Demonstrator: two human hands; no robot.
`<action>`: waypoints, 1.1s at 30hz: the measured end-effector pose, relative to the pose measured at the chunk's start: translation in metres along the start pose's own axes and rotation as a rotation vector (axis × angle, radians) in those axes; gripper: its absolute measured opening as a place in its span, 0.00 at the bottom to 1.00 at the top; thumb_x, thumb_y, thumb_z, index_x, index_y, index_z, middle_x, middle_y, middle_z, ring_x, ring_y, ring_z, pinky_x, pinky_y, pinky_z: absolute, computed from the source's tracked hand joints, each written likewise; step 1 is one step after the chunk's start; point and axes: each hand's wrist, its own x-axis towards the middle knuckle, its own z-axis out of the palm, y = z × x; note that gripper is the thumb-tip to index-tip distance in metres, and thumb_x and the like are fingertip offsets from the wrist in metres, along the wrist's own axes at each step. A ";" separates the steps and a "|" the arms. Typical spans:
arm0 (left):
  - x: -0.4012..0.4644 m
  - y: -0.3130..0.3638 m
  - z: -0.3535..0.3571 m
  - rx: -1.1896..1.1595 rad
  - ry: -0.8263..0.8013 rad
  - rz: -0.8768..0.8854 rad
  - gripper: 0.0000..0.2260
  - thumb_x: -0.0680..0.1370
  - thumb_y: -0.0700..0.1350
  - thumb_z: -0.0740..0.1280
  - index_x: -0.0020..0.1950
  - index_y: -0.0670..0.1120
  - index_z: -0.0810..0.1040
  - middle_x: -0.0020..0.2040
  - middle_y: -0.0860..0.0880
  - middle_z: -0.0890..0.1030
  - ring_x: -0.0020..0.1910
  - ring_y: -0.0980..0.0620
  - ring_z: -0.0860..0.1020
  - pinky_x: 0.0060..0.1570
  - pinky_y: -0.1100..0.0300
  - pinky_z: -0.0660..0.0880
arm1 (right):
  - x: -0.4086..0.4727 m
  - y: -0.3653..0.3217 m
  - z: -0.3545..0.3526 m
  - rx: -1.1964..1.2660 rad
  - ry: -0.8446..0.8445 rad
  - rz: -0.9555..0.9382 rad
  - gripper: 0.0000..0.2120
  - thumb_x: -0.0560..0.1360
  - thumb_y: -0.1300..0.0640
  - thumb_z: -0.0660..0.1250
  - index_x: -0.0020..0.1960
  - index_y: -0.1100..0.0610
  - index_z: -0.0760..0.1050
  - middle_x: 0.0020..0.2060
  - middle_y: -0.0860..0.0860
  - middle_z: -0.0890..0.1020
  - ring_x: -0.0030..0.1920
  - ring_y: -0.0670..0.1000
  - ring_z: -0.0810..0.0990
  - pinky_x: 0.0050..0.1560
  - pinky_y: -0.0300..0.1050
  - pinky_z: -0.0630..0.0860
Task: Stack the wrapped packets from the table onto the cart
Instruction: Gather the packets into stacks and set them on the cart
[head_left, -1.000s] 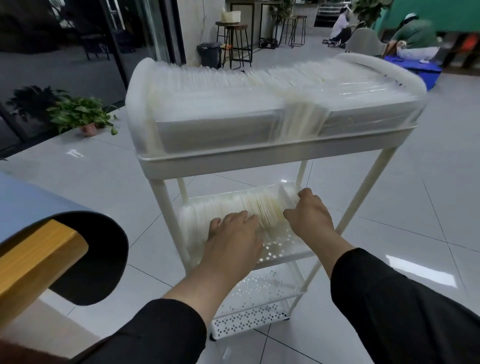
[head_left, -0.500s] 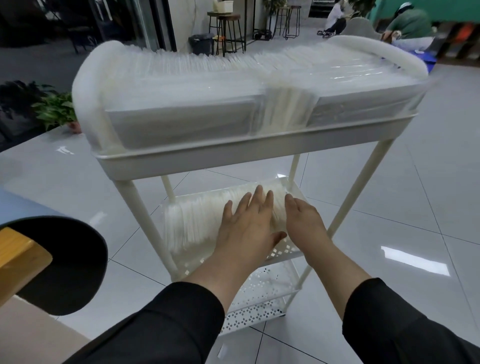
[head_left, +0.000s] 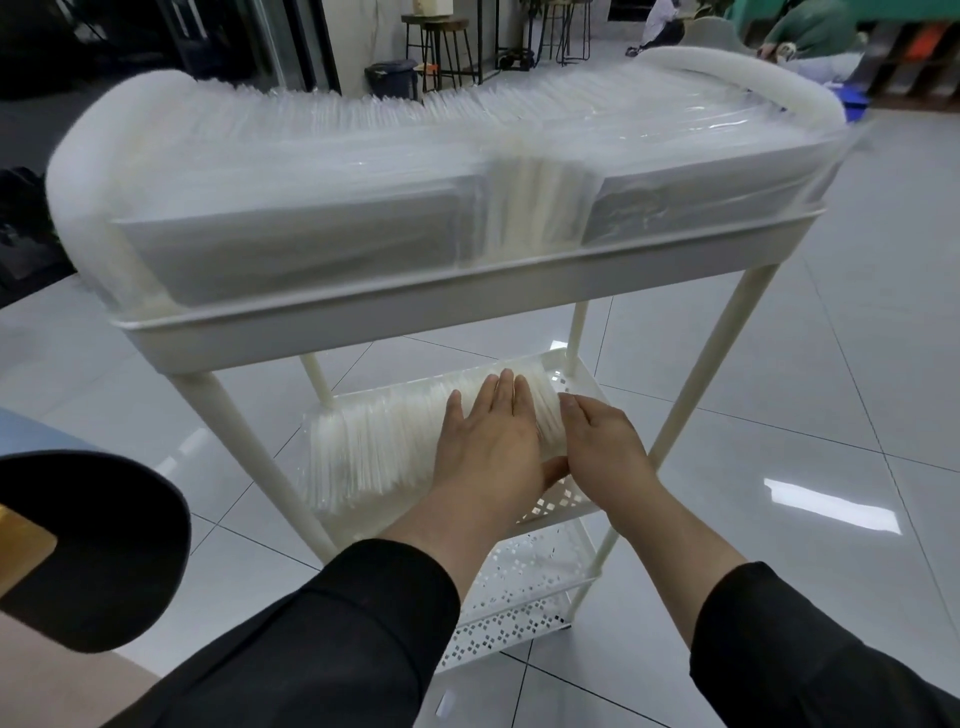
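Note:
A white three-tier cart (head_left: 467, 317) stands on the tiled floor in front of me. Its top tray is packed full with upright clear-wrapped packets (head_left: 322, 171). On the middle shelf (head_left: 563, 501) a row of wrapped packets (head_left: 369, 452) stands on edge. My left hand (head_left: 493, 441) lies flat, fingers spread, on top of the row's right end. My right hand (head_left: 605, 447) presses against that end of the row from the right, fingers along its side. The packets under my hands are hidden. The bottom shelf (head_left: 514, 618) holds nothing I can see.
A table corner with a black rounded edge and a wooden part (head_left: 88, 545) juts in at the lower left. Bar stools (head_left: 441, 47), a dark bin (head_left: 392, 78) and seated people (head_left: 810, 31) are far behind the cart. Glossy floor tiles surround it.
The view has dropped closer to the cart. My left hand slid forward over the top of the row, and my right hand moved in against the row's right end.

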 end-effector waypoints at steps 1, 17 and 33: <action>0.003 0.001 0.000 0.000 0.000 -0.011 0.44 0.79 0.71 0.53 0.83 0.44 0.42 0.84 0.48 0.43 0.83 0.51 0.42 0.79 0.43 0.42 | 0.001 -0.001 0.000 0.003 0.000 0.005 0.20 0.84 0.51 0.54 0.35 0.58 0.66 0.30 0.52 0.68 0.33 0.50 0.68 0.38 0.48 0.65; 0.002 -0.005 0.007 -0.033 0.026 0.000 0.47 0.76 0.76 0.51 0.84 0.47 0.43 0.84 0.49 0.43 0.82 0.52 0.41 0.80 0.46 0.42 | -0.001 -0.001 -0.007 0.011 0.020 -0.044 0.22 0.85 0.50 0.53 0.34 0.55 0.65 0.26 0.45 0.69 0.29 0.45 0.68 0.36 0.46 0.64; -0.010 -0.007 0.002 0.005 -0.010 0.111 0.39 0.81 0.69 0.50 0.83 0.46 0.43 0.84 0.49 0.44 0.82 0.52 0.42 0.81 0.46 0.44 | -0.002 0.009 -0.003 -0.050 -0.006 -0.116 0.21 0.85 0.50 0.54 0.35 0.54 0.69 0.41 0.47 0.77 0.43 0.47 0.76 0.47 0.46 0.70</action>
